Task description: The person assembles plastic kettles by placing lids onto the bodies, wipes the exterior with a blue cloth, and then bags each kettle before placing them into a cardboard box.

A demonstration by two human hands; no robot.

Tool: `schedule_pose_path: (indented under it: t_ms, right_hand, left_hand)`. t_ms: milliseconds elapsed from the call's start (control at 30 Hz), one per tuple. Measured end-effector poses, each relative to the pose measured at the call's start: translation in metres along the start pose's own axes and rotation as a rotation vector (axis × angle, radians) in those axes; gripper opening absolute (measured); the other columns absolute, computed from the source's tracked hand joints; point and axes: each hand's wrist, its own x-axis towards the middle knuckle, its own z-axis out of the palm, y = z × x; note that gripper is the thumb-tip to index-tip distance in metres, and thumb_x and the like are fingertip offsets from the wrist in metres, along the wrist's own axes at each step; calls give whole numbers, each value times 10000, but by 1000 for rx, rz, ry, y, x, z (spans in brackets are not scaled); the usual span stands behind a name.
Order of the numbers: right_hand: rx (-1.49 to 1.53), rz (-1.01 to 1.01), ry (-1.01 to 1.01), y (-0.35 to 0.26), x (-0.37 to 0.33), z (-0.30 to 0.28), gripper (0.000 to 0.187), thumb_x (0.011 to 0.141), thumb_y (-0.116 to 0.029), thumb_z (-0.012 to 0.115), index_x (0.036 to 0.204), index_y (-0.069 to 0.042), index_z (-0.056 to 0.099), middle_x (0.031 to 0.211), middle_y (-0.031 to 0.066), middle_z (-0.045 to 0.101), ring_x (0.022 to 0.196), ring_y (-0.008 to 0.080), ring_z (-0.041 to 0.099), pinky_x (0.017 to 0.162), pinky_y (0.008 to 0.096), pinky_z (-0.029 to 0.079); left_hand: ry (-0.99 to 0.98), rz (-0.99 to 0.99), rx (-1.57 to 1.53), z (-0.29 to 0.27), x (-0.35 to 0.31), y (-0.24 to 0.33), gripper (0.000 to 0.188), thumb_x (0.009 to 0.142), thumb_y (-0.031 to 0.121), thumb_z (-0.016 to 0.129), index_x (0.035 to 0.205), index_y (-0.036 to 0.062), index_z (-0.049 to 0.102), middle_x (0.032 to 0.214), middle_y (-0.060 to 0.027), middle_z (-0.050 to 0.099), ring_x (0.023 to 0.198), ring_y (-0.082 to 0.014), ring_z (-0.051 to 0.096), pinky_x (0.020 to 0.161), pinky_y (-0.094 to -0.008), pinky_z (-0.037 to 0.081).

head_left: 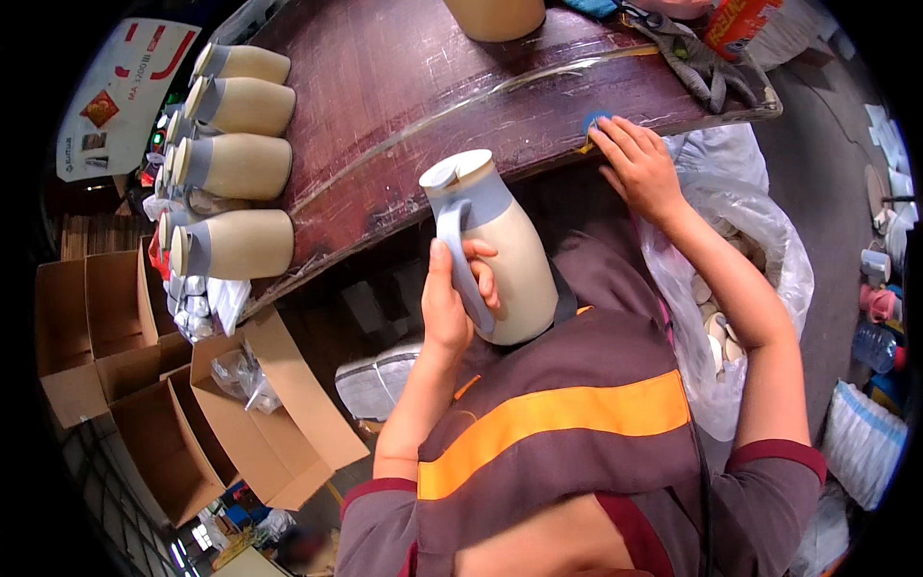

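My left hand (450, 298) is closed round the grey-blue handle of a cream jug (511, 260) with a grey-blue neck and cream lid. The jug leans slightly, its base close to my dark apron with an orange band. At the table's near edge, my right hand (642, 171) has its fingers stretched out. Its fingertips reach a small round blue thing (595, 121) with a bit of yellow below it; the fingers partly cover it, so its kind is unclear.
Several similar jugs (245, 168) lie along the left end of the dark red table (404, 106). Open cardboard boxes (279, 423) stand below left. A clear plastic bag (784, 250) of cream pieces hangs right. A grey glove (687, 62) lies at the far right corner.
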Motion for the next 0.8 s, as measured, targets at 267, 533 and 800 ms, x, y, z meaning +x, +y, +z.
schedule_pose_path:
  t_ms: [267, 533, 800]
  right_hand:
    - [1344, 809, 63, -96, 29, -22, 215, 897, -178, 611, 1049, -29, 630, 918, 4, 643, 787, 54, 570, 611, 201, 456]
    - [1605, 747, -246, -171, 25, -28, 206, 898, -143, 594, 1041, 7, 585, 885, 38, 651, 829, 87, 610, 666, 236, 500]
    - [1248, 407, -374, -160, 28, -34, 242, 829, -124, 614, 1064, -68, 638, 942, 99, 654, 829, 187, 642, 738, 295, 486]
  left_hand:
    - [154, 85, 69, -4, 4, 8, 494, 996, 431, 332, 1066, -7, 551, 825, -92, 613, 628, -128, 578, 573, -268, 499]
    - [106, 130, 320, -23, 6, 5, 194, 896, 155, 591, 1031, 20, 624, 859, -7, 643, 664, -51, 560, 560, -188, 438]
    - [-133, -34, 515, -29, 0, 27, 221, 906, 155, 572, 1045, 2, 650, 837, 14, 649, 660, -7, 506, 565, -172, 398]
